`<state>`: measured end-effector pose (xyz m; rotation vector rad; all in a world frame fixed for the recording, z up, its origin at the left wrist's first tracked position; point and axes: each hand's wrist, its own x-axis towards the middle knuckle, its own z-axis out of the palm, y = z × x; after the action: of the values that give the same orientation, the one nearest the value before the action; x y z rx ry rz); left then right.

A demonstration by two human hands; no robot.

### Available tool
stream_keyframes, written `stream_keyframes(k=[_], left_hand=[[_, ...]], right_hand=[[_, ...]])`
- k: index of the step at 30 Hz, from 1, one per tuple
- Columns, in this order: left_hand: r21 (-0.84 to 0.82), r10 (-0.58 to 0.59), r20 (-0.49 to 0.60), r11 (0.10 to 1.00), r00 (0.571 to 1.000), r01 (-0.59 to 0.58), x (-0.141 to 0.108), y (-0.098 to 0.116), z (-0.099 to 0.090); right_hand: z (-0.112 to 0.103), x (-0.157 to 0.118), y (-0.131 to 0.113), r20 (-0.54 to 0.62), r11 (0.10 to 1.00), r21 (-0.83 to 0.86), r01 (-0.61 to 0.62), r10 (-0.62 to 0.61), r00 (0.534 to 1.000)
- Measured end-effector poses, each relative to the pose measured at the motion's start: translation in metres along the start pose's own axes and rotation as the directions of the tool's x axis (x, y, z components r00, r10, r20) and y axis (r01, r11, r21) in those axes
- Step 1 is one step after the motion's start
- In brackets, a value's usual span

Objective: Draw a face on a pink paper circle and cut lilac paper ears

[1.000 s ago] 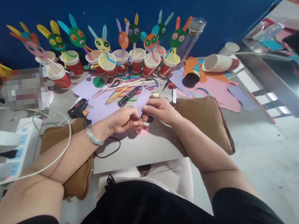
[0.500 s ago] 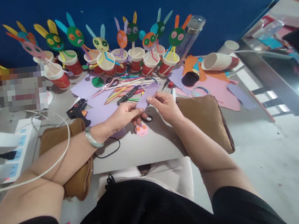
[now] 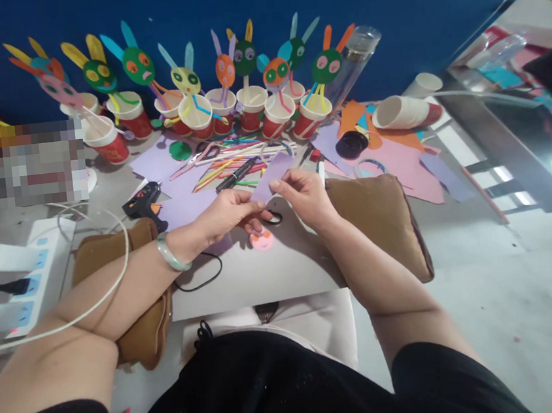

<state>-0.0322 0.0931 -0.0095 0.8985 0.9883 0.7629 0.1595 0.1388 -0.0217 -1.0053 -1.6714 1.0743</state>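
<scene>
Between my two hands is a strip of purple paper (image 3: 276,172), held up over the table. My left hand (image 3: 230,214) pinches its lower left end between thumb and fingers. On its right side, my right hand (image 3: 307,193) grips the edge with the thumb on top. Just below my hands a pink paper disc (image 3: 262,241) with orange eyes and a drawn mouth lies flat on the table (image 3: 258,277). A black loop, perhaps a scissors handle (image 3: 274,218), shows beside the left fingers; the rest of it is hidden.
Behind my hands lie colored sticks (image 3: 222,166) and a black marker (image 3: 236,174). A glue gun (image 3: 145,204) rests on the left, near a power strip (image 3: 34,274). Paper cups (image 3: 196,117) with rabbit-like figures line the wall. Brown cushions (image 3: 377,229) lie under both arms.
Almost nothing differs. Both hands keep hold of the purple paper in the same place, with only a very slight shift of the fingers.
</scene>
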Motion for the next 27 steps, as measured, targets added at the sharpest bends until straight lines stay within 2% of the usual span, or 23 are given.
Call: stream_keyframes(k=[6, 13, 15, 18, 21, 24, 27], left_hand=[[0.12, 0.07, -0.032, 0.991, 0.997, -0.065, -0.001, 0.002, 0.002], [0.292, 0.16, -0.021, 0.945, 0.987, -0.147, 0.002, -0.003, -0.003], [0.313, 0.241, -0.035, 0.924, 0.97, -0.219, 0.003, -0.005, -0.004], [0.297, 0.398, -0.078, 0.884, 0.914, -0.36, 0.005, -0.004, -0.005], [0.32, 0.466, -0.116, 0.854, 0.877, -0.411, 0.005, -0.002, -0.006], [0.367, 0.476, -0.129, 0.838, 0.87, -0.404, 0.004, -0.001, -0.007], [0.354, 0.476, -0.121, 0.84, 0.871, -0.41, 0.003, -0.002, -0.007]], right_hand=[[0.0, 0.0, 0.0, -0.019, 1.0, -0.01, 0.03, -0.03, 0.999], [0.0, -0.003, -0.003, -0.014, 0.998, -0.039, 0.05, -0.05, 0.999], [-0.001, -0.003, -0.004, 0.002, 0.997, -0.045, 0.057, -0.057, 0.998], [0.0, -0.004, -0.004, 0.029, 0.995, -0.076, 0.07, -0.068, 0.997], [0.001, -0.006, -0.004, 0.053, 0.987, -0.133, 0.089, -0.083, 0.995], [0.003, -0.01, -0.003, 0.012, 0.957, -0.237, 0.165, -0.167, 0.986], [0.003, -0.012, 0.001, -0.042, 0.863, -0.389, 0.321, -0.365, 0.93]])
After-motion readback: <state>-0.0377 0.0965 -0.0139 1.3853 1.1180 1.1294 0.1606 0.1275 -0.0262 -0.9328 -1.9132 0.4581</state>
